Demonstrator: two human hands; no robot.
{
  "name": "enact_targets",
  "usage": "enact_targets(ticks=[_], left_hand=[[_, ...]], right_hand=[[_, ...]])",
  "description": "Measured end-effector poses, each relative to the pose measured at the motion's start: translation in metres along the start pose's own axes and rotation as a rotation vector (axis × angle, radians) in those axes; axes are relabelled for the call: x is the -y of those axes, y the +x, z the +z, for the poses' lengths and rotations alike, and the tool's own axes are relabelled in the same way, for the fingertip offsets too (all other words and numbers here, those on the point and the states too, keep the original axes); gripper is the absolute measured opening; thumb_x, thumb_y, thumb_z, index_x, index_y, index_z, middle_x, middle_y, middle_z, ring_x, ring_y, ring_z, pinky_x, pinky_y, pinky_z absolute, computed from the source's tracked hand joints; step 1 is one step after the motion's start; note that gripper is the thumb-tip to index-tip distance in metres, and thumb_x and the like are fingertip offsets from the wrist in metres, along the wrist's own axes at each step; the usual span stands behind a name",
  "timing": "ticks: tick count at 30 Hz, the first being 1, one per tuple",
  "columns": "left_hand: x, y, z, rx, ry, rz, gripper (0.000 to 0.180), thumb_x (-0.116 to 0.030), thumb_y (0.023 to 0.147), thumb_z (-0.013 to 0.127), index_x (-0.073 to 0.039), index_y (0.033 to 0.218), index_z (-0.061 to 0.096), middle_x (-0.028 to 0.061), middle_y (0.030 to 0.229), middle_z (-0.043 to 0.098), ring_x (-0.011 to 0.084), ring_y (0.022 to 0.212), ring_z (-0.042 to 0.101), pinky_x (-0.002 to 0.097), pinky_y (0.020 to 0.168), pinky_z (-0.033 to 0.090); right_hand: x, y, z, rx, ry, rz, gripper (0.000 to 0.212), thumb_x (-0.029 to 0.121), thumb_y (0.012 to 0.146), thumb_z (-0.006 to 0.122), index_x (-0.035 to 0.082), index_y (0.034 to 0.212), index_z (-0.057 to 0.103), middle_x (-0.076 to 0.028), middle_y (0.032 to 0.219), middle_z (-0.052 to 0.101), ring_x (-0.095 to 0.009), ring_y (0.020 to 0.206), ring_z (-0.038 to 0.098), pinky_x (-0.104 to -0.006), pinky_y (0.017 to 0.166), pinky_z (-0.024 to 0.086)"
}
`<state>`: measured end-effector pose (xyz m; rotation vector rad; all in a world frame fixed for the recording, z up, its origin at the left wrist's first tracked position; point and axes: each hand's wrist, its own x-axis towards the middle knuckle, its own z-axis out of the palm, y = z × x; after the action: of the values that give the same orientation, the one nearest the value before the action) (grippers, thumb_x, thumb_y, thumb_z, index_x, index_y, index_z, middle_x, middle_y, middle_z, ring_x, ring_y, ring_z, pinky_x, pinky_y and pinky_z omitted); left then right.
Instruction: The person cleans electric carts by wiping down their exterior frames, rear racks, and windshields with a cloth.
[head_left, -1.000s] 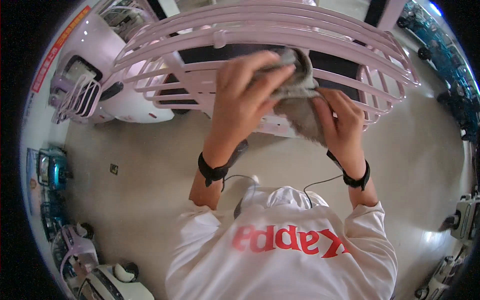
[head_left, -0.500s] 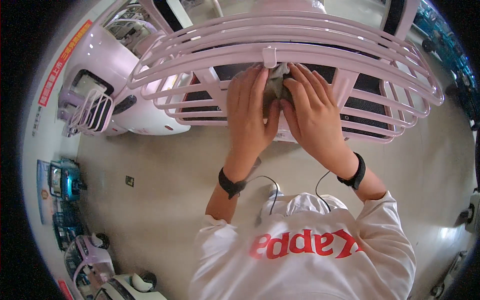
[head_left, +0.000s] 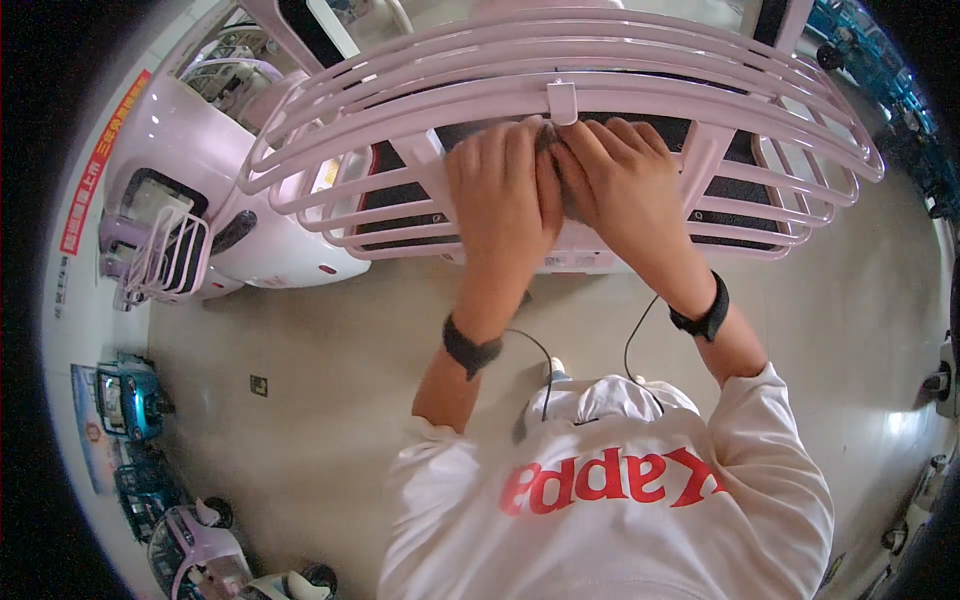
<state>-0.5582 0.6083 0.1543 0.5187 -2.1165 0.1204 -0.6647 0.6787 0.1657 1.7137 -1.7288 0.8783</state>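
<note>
My left hand (head_left: 500, 195) and my right hand (head_left: 632, 195) are side by side at the middle of a pale pink metal rack (head_left: 660, 102) with curved bars. Their fingers are bent and closed over a crumpled grey cloth (head_left: 573, 192). Only a dark strip of the cloth shows between the hands; the rest is hidden beneath them. Just above my fingertips, a small pink tab (head_left: 562, 103) hangs from the rack's wide bar. Behind the bars lies a black panel (head_left: 400, 205).
A pink and white scooter-like vehicle (head_left: 285, 235) with a small front basket (head_left: 180, 255) stands at the left. Small blue vehicles (head_left: 130, 400) are along the left wall, and more blue ones (head_left: 885, 90) are at the far right. Thin black cables hang near my wrists.
My fingers have gone from stretched out to bent, and the hands have drawn closer together. Less of the cloth shows between them. The view has shifted slightly.
</note>
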Motion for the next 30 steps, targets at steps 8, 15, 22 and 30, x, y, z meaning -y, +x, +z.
enact_targets(ticks=[8, 15, 22, 30], left_hand=[[-0.016, -0.060, 0.036, -0.206, -0.112, 0.010, 0.047, -0.017, 0.078, 0.047, 0.000, 0.121, 0.039, 0.0188, 0.126, 0.035, 0.0392, 0.116, 0.031, 0.0524, 0.094, 0.022], [-0.053, -0.043, 0.029, 0.028, -0.233, 0.055, 0.045, -0.019, 0.080, 0.046, -0.002, 0.122, 0.041, 0.0186, 0.129, 0.033, 0.0385, 0.118, 0.029, 0.0512, 0.096, 0.019], [-0.058, -0.034, 0.026, -0.040, -0.314, -0.013, 0.044, -0.014, 0.080, 0.043, -0.001, 0.122, 0.041, 0.0170, 0.130, 0.032, 0.0355, 0.118, 0.030, 0.0483, 0.097, 0.020], [0.020, -0.070, 0.020, -0.224, -0.087, 0.005, 0.043, -0.008, 0.079, 0.040, -0.002, 0.122, 0.040, 0.0167, 0.129, 0.035, 0.0348, 0.119, 0.033, 0.0482, 0.096, 0.027]], right_hand=[[-0.012, -0.042, -0.029, 0.067, 0.014, -0.081, 0.041, 0.011, 0.072, 0.055, 0.006, 0.112, 0.051, -0.006, 0.117, 0.049, -0.020, 0.109, 0.045, -0.0360, 0.092, 0.032], [-0.025, -0.078, -0.048, 0.170, -0.091, 0.017, 0.042, 0.011, 0.074, 0.055, 0.007, 0.115, 0.049, -0.006, 0.128, 0.039, -0.018, 0.119, 0.037, -0.0444, 0.102, 0.013], [-0.018, -0.061, -0.056, 0.164, 0.058, 0.001, 0.037, 0.011, 0.073, 0.055, 0.004, 0.109, 0.051, -0.013, 0.124, 0.040, -0.028, 0.117, 0.038, -0.0455, 0.100, 0.020], [0.013, -0.018, -0.008, 0.091, 0.161, -0.316, 0.032, 0.016, 0.067, 0.060, 0.003, 0.096, 0.058, -0.015, 0.113, 0.044, -0.032, 0.110, 0.041, -0.0438, 0.095, 0.032]])
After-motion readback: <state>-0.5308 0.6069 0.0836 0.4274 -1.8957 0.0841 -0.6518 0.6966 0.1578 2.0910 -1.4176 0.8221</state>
